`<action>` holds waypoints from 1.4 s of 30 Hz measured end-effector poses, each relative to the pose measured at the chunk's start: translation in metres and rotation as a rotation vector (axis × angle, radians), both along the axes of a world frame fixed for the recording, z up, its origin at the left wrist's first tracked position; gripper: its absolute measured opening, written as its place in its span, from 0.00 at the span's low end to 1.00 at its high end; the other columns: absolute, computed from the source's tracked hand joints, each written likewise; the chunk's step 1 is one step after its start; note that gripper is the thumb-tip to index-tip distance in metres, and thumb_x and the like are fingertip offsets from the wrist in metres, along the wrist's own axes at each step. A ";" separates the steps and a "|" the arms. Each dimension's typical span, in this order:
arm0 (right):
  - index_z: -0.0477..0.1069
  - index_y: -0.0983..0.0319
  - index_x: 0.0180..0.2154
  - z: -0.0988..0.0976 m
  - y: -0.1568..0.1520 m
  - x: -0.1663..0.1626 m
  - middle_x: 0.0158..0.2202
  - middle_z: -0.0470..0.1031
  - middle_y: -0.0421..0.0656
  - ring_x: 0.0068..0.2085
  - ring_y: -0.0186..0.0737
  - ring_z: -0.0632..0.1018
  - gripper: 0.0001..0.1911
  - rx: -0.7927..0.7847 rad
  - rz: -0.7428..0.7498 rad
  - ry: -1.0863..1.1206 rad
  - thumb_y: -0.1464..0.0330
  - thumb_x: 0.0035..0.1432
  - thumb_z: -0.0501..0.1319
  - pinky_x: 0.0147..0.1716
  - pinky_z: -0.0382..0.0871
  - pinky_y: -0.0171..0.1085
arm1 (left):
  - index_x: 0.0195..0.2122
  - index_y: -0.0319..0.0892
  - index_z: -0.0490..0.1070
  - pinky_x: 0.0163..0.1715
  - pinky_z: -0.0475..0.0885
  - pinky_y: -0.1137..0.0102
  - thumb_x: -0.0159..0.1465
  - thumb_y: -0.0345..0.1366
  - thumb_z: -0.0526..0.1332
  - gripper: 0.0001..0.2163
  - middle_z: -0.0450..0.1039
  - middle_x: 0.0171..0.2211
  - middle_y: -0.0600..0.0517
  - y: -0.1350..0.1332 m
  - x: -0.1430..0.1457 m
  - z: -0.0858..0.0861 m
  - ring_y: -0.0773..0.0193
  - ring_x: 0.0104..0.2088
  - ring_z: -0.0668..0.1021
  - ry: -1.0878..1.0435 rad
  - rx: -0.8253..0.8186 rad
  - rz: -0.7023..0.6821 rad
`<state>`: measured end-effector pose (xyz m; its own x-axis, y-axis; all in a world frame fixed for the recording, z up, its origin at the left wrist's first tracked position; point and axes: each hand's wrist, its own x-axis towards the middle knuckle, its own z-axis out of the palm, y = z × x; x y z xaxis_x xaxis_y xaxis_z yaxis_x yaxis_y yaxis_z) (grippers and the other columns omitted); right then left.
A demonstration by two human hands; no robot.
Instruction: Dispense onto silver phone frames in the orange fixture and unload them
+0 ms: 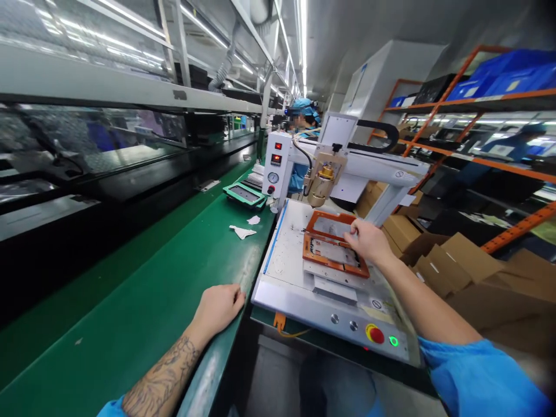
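Observation:
My right hand (368,240) reaches over the white machine table (286,255) and rests on the right edge of the nearer orange frame fixture (334,253), fingers curled against it. A second orange frame fixture (330,226) lies just behind, under the brass dispensing head (322,184). My left hand (218,307) rests on the near edge of the green conveyor belt (143,301), fingers loosely curled with nothing seen in them.
White control box (277,168) with red display stands at the machine's back left. Red button (376,335) and green light (393,341) on the front panel. Green trays (245,194) and paper scraps (243,232) lie on the belt. Cardboard boxes (460,266) and orange shelving (512,168) to the right. Another person (304,116) works farther along.

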<state>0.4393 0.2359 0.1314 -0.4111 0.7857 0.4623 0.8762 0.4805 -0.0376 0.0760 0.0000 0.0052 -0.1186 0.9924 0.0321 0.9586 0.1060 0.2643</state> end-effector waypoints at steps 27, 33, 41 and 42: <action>0.68 0.59 0.42 -0.018 -0.098 -0.102 0.41 0.76 0.46 0.41 0.45 0.75 0.25 -0.289 0.526 -0.144 0.56 0.45 0.70 0.43 0.68 0.43 | 0.28 0.45 0.67 0.32 0.67 0.68 0.70 0.51 0.45 0.21 0.73 0.25 0.53 0.006 -0.035 -0.013 0.63 0.29 0.75 -0.621 0.409 0.399; 0.66 0.60 0.39 -0.076 -0.194 -0.257 0.38 0.75 0.45 0.42 0.47 0.73 0.29 -0.391 0.935 -0.402 0.52 0.39 0.72 0.44 0.64 0.43 | 0.58 0.40 0.62 0.49 0.75 0.62 0.72 0.51 0.33 0.28 0.78 0.51 0.40 -0.082 -0.099 -0.017 0.58 0.50 0.80 -0.724 0.469 0.555; 0.66 0.60 0.42 -0.083 -0.223 -0.301 0.46 0.76 0.47 0.48 0.50 0.73 0.26 -0.379 1.110 -0.222 0.57 0.46 0.73 0.48 0.66 0.48 | 0.70 0.46 0.57 0.69 0.57 0.48 0.49 0.51 0.75 0.49 0.62 0.69 0.40 -0.191 -0.084 -0.004 0.44 0.68 0.65 -0.400 0.230 0.271; 0.65 0.59 0.41 -0.087 -0.226 -0.289 0.49 0.76 0.48 0.48 0.50 0.73 0.22 -0.368 1.120 -0.141 0.59 0.50 0.72 0.48 0.67 0.48 | 0.70 0.47 0.57 0.70 0.56 0.48 0.48 0.50 0.75 0.50 0.64 0.69 0.41 -0.189 -0.081 -0.003 0.44 0.68 0.65 -0.369 0.222 0.252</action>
<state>0.1504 0.0103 0.0446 -0.9833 0.0320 0.1793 -0.0180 0.9626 -0.2702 -0.0051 -0.1894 0.0020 -0.3975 0.9053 0.1499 0.7483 0.2252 0.6239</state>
